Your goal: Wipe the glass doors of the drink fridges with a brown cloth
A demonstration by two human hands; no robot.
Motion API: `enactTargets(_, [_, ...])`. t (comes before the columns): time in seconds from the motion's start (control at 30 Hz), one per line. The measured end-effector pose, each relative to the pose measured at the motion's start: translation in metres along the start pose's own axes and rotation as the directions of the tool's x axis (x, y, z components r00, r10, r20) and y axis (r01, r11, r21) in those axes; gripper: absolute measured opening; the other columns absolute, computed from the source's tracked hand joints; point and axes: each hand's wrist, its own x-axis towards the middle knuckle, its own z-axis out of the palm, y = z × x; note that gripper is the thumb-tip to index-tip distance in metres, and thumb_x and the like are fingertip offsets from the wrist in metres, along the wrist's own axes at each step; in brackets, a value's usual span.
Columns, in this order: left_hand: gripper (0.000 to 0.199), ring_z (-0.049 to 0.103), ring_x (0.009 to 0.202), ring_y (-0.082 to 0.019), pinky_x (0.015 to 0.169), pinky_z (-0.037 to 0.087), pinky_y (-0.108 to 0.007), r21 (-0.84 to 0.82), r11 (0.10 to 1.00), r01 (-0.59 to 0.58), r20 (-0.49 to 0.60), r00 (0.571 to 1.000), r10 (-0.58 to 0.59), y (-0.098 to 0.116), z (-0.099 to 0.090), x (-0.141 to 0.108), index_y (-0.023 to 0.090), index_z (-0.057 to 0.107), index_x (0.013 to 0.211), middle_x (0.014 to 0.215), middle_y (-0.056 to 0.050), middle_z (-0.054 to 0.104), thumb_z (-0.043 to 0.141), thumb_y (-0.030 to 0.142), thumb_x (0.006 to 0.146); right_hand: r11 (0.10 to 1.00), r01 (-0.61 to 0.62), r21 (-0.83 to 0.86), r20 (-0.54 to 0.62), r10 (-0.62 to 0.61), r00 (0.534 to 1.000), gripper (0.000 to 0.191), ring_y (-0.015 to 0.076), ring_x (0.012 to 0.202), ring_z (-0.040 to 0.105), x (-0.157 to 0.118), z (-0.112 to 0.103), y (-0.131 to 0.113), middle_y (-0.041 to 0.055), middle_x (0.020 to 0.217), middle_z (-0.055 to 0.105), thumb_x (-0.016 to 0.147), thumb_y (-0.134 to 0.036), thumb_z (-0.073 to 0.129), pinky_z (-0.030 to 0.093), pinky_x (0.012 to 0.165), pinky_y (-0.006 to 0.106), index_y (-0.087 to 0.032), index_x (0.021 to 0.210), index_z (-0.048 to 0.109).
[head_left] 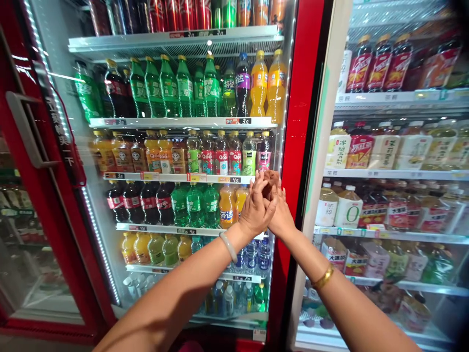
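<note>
My left hand [257, 208], with a pale bangle [228, 247] on its wrist, is raised at the right side of a drinks fridge. Close against it is my right hand [280, 210], its wrist wearing a gold bangle [323, 276]. Between the bent fingers of both hands is a crumpled brown cloth [271, 177], partly covered by them. The hands overlap in front of the shelf ends, beside the red frame [298, 146]. Orange bottles [227, 208] stand on the shelf just left of my left hand.
Shelves of green bottles [167, 88], juice bottles [164, 154] and cans [186, 14] fill the middle fridge. A red-framed glass door with a white handle [27, 129] is at the left. Another fridge at the right holds bottled teas [381, 63] and cartons.
</note>
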Motion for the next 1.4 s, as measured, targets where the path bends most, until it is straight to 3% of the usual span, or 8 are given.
enactTargets(0.1, [0.062, 0.013, 0.163, -0.023, 0.131, 0.030, -0.052, -0.047, 0.998, 0.029, -0.062, 0.998, -0.032, 0.001, 0.000, 0.010, 0.026, 0.014, 0.161, 0.175, -0.015, 0.013, 0.043, 0.037, 0.107, 0.999, 0.017, 0.028, -0.024, -0.016, 1.000, 0.058, 0.0331, 0.163, 0.004, 0.004, -0.005, -0.004, 0.0036, 0.176, 0.008, 0.103, -0.033, 0.048, 0.015, 0.130, 0.068, -0.034, 0.160, 0.038])
enactTargets(0.37, [0.070, -0.011, 0.161, -0.028, 0.131, 0.011, -0.065, 0.117, 0.977, 0.180, 0.241, 0.949, -0.204, -0.037, 0.029, 0.014, 0.034, 0.004, 0.168, 0.176, -0.006, 0.002, 0.030, 0.056, 0.107, 0.980, 0.193, 0.041, -0.210, -0.181, 0.961, 0.041, 0.0250, 0.149, 0.047, 0.021, -0.032, 0.025, 0.0045, 0.145, 0.065, 0.099, -0.018, 0.047, 0.020, 0.132, 0.061, -0.026, 0.132, 0.068])
enactTargets(0.53, [0.073, -0.006, 0.163, -0.027, 0.133, 0.008, -0.061, 0.272, 0.947, 0.170, 0.072, 0.978, -0.196, -0.038, 0.044, 0.013, 0.030, -0.003, 0.168, 0.176, -0.005, 0.010, 0.038, 0.037, 0.107, 0.986, 0.061, -0.153, -0.342, -0.111, 0.933, 0.053, 0.0192, 0.159, 0.026, 0.045, -0.020, 0.049, 0.0049, 0.167, 0.038, 0.104, -0.023, 0.042, 0.011, 0.134, 0.057, -0.027, 0.157, 0.042])
enactTargets(0.73, [0.102, 0.002, 0.163, -0.035, 0.132, 0.005, -0.063, 0.452, 0.888, -0.079, 0.222, 0.975, -0.026, -0.051, 0.017, -0.001, 0.019, 0.006, 0.168, 0.173, -0.013, 0.021, 0.068, 0.046, 0.091, 0.963, -0.003, -0.269, -0.347, -0.094, 0.933, 0.070, 0.0174, 0.162, 0.015, 0.051, 0.006, 0.065, 0.0047, 0.171, 0.027, 0.105, -0.030, 0.043, -0.002, 0.134, 0.055, -0.026, 0.167, 0.010])
enactTargets(0.87, [0.097, 0.005, 0.164, -0.030, 0.134, 0.003, -0.057, 0.408, 0.863, -0.299, 0.328, 0.930, 0.167, -0.067, -0.004, 0.021, 0.019, 0.012, 0.168, 0.169, -0.012, 0.035, 0.069, 0.032, 0.090, 0.965, 0.004, -0.261, -0.324, -0.091, 0.942, 0.070, 0.0167, 0.163, 0.011, 0.047, 0.002, 0.065, 0.0021, 0.173, 0.022, 0.106, -0.030, 0.040, -0.004, 0.135, 0.052, -0.028, 0.167, 0.007])
enactTargets(1.0, [0.091, 0.000, 0.164, -0.032, 0.133, 0.007, -0.062, 0.378, 0.912, -0.161, 0.134, 0.984, 0.118, -0.065, 0.014, 0.046, 0.028, 0.015, 0.167, 0.175, -0.006, 0.017, 0.062, 0.019, 0.090, 0.968, 0.004, -0.253, -0.289, -0.080, 0.954, 0.067, 0.0179, 0.163, 0.011, 0.047, -0.002, 0.064, 0.0001, 0.173, 0.022, 0.106, -0.030, 0.035, -0.001, 0.136, 0.052, -0.029, 0.167, 0.008])
enactTargets(1.27, [0.087, 0.010, 0.163, -0.032, 0.131, 0.023, -0.059, 0.245, 0.887, -0.392, 0.323, 0.895, 0.307, -0.066, 0.026, -0.013, 0.027, 0.014, 0.167, 0.175, -0.011, 0.015, 0.059, 0.019, 0.094, 0.989, 0.001, -0.146, -0.223, -0.034, 0.974, 0.066, 0.0213, 0.162, 0.012, 0.047, -0.006, 0.066, -0.0018, 0.173, 0.021, 0.106, -0.027, 0.030, 0.001, 0.136, 0.053, -0.034, 0.167, 0.006])
enactTargets(1.4, [0.085, 0.003, 0.164, -0.028, 0.133, 0.014, -0.056, 0.324, 0.872, -0.368, 0.324, 0.909, 0.263, -0.076, 0.006, 0.034, 0.029, 0.011, 0.168, 0.176, -0.005, 0.014, 0.055, 0.019, 0.096, 0.991, -0.001, -0.132, -0.227, -0.029, 0.973, 0.064, 0.0222, 0.162, 0.014, 0.048, -0.007, 0.064, -0.0012, 0.173, 0.024, 0.106, -0.027, 0.030, 0.002, 0.135, 0.055, -0.033, 0.167, 0.010])
